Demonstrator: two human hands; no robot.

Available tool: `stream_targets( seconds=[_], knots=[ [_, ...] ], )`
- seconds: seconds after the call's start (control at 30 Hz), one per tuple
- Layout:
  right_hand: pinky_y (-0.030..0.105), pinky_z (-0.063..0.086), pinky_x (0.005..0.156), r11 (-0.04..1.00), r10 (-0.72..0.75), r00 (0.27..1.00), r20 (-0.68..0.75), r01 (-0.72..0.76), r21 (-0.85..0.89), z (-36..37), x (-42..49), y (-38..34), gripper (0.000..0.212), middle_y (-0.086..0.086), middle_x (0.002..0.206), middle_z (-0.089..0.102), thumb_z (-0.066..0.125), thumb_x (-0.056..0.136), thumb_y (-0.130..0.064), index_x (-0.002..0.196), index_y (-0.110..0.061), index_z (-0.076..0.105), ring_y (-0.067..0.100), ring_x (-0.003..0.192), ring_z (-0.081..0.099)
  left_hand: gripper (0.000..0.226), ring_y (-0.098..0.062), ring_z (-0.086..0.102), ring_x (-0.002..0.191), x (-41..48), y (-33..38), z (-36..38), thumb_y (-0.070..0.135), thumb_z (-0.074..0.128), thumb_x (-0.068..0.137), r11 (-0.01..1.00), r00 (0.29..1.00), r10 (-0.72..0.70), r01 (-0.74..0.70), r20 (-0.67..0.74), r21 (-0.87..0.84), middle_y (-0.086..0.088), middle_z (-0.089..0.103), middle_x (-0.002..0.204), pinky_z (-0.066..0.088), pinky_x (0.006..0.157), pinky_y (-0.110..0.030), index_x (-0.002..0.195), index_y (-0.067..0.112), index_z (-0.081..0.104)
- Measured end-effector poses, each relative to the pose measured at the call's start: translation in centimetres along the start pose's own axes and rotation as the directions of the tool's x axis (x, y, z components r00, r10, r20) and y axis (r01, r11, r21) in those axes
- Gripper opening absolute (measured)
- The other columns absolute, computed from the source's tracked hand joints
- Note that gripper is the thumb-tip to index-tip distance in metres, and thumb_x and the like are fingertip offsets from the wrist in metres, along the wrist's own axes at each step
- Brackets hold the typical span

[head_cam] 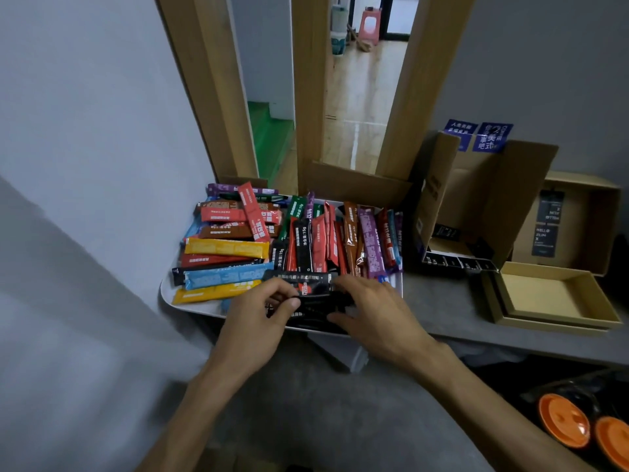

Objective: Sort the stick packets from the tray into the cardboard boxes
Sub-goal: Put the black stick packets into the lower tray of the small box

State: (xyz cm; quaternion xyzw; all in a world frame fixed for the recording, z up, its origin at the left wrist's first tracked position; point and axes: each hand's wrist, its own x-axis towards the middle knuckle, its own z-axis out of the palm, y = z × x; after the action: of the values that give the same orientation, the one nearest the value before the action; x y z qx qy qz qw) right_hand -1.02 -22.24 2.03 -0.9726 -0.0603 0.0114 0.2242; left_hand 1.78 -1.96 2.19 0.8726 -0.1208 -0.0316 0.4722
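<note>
We see both hands at the near edge of the white tray [166, 292], which sits on the grey bench [442, 321] and is heaped with stick packets [340, 240] in red, yellow, blue, purple, brown and green. The left hand [258, 311] has its fingers and thumb curled round one end of a small bundle of black packets [315, 303]. The right hand [371, 311] grips the other end with curled fingers. Right of the tray stand the cardboard boxes: a tall open box [476, 185] with dark packets [456, 264] along its floor, a shallow box [551, 296] near the bench edge, and a third box [578, 219] behind it.
</note>
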Motion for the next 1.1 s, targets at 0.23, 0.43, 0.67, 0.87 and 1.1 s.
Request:
stream_targets(
  seconds=[0.23,0.43,0.67,0.87,1.1],
  knots=[
    [0.04,0.035,0.109,0.948,-0.147,0.989,0.003,0.141,-0.284,1.5,2.3,-1.5,0.075,0.003,0.137,0.042,0.074,0.078,-0.048,0.14,-0.024,0.04,0.022,0.128,0.04,0.014,0.0,0.053,0.082,0.2,-1.5,-0.6,0.014,0.073,0.086,0.974,0.992,0.06,-0.035,-0.108,0.223,0.015,0.058,0.085,0.043,0.065,-0.012,0.088,0.026,0.066],
    [0.045,0.039,0.107,0.826,-0.264,0.93,0.255,0.354,-0.439,0.8,5.3,-2.9,0.072,0.008,0.133,0.048,0.073,0.079,-0.046,0.138,-0.015,0.045,0.026,0.123,0.044,0.017,0.001,0.054,0.092,-0.9,-2.9,-1.0,0.011,0.066,0.091,0.982,0.974,0.044,-0.001,-0.222,0.188,0.011,0.057,0.098,0.05,0.077,-0.022,0.104,0.022,0.065],
    [0.04,0.056,0.085,0.782,-0.234,0.82,0.522,0.478,-0.4,-1.1,6.2,-5.2,0.032,0.005,0.111,0.063,0.065,0.089,-0.021,0.118,-0.013,0.056,0.021,0.097,0.061,0.016,-0.004,0.054,0.098,-0.8,-3.8,-1.4,0.015,0.064,0.093,0.973,0.982,0.052,-0.009,-0.183,0.232,0.013,0.056,0.104,0.045,0.079,-0.014,0.104,0.025,0.063],
    [0.033,0.051,0.073,0.783,-0.157,0.811,0.564,0.45,-0.429,-0.8,6.8,-6.1,0.027,0.004,0.097,0.059,0.069,0.085,-0.016,0.11,-0.01,0.059,0.021,0.085,0.056,0.015,0.0,0.055,0.096,-0.1,-3.8,-1.6,0.013,0.064,0.093,0.983,0.98,0.082,-0.049,-0.182,0.178,0.016,0.056,0.099,0.051,0.08,-0.023,0.102,0.025,0.063],
    [0.037,0.059,0.08,0.967,-0.059,0.916,0.396,0.15,-0.204,-0.1,5.9,-3.0,0.024,0.003,0.101,0.065,0.068,0.086,-0.013,0.108,-0.015,0.06,0.019,0.089,0.064,0.023,0.007,0.053,0.1,0.0,-3.4,-2.0,0.011,0.065,0.092,0.993,0.981,0.088,-0.073,-0.175,0.088,0.027,0.054,0.1,0.05,0.078,-0.018,0.098,0.032,0.061]
  ],
)
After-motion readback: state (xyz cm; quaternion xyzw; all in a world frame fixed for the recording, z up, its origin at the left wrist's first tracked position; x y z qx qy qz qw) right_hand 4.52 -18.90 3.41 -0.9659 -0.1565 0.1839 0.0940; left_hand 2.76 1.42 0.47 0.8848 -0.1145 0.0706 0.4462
